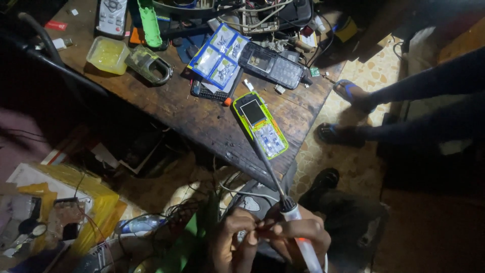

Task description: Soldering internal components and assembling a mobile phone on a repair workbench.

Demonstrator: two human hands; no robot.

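My right hand (298,235) grips a white soldering iron (298,227) whose long metal tip points up toward a green phone (260,125) lying face up on the wooden table (202,119). My left hand (232,237) sits beside it at the bottom of the view, fingertips pinched together on something small that I cannot make out. Both hands are below the table's near edge, over my lap.
A black phone (273,64), a blue-and-white packet (220,55), a keypad strip (209,92), a yellow tray (107,54), a padlock-shaped case (149,64) and tangled wires crowd the table. Another person's legs and sandalled feet (348,114) stand at the right. A yellow box (65,207) sits lower left.
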